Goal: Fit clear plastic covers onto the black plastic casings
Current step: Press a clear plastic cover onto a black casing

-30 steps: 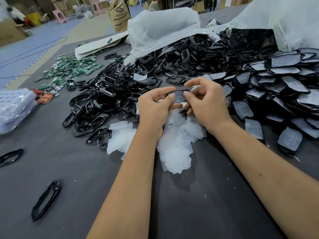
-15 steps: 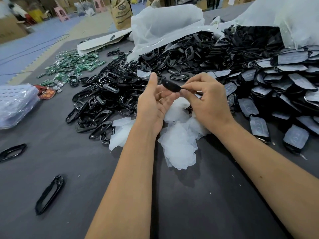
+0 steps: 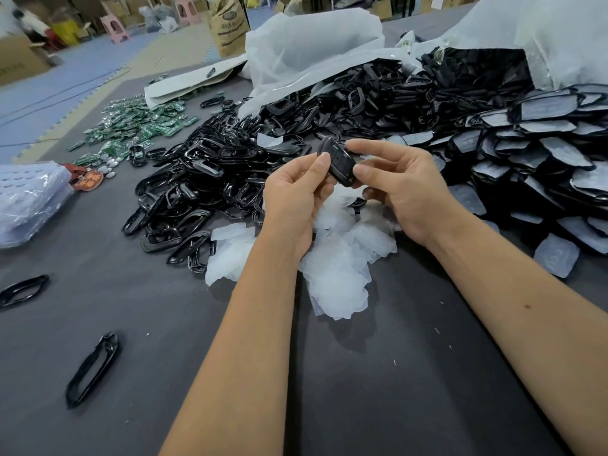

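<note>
With the black casing point(image 3: 340, 164) pinched between your left hand point(image 3: 296, 195) and right hand point(image 3: 399, 185) at the frame's centre, above the clear covers point(image 3: 332, 268) on the desk point(image 3: 378, 390), press evenly round every edge.

Even, soft indoor light, faint shadows, wide-angle bending at blurred far edges.

One black casing point(image 3: 340, 166) tilted upright between your fingertips above the table, glossy black casings point(image 3: 210, 179) heaped behind it, clear covers point(image 3: 332, 268) piled beneath, covered casings point(image 3: 533, 153) stacked to your right
</note>
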`<state>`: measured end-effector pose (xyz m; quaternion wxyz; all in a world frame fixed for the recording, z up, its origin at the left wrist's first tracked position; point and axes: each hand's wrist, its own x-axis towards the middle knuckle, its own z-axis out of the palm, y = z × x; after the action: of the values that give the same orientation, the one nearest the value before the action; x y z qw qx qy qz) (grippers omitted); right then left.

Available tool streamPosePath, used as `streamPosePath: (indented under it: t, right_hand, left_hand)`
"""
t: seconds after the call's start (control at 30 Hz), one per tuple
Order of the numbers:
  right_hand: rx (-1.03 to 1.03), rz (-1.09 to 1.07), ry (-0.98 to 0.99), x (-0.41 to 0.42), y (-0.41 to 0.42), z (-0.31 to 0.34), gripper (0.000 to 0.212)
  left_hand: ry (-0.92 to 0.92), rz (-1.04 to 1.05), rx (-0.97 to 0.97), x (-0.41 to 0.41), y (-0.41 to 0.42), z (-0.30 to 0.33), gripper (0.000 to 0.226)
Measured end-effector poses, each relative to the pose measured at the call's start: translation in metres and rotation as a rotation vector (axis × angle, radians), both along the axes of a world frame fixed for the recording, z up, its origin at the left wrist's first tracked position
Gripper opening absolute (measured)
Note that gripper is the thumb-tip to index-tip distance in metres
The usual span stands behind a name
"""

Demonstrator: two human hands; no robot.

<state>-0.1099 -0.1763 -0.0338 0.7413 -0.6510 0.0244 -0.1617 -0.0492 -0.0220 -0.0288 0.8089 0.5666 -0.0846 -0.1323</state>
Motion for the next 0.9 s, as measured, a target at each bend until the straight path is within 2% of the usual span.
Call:
streamPosePath:
  t: [0.13,0.5,0.67,0.9]
  right_hand:
    - [-0.020,-0.023,-0.014,0.0032,-0.0015,-0.0036,0.034]
    - [0.094,0.060,-0.008,0.0045,-0.0045,-0.0048,0.035]
    - [0.250,0.085,-0.004,0.0058,-0.0054,-0.0044,0.036]
    - [0.317,0.140,-0.054,0.0014,-0.0069,-0.0039,0.042]
  left_hand:
    - [0.008,-0.005,-0.012,0.0003,0.0003,0.0000,0.011]
    - [-0.004,-0.041,-0.027,-0.0001,0.0008,0.0016,0.013]
    - [-0.072,-0.052,0.058,-0.0039,-0.0010,0.0011,0.015]
    - [-0.111,-0.099,0.057,-0.0085,0.0011,0.0042,0.012]
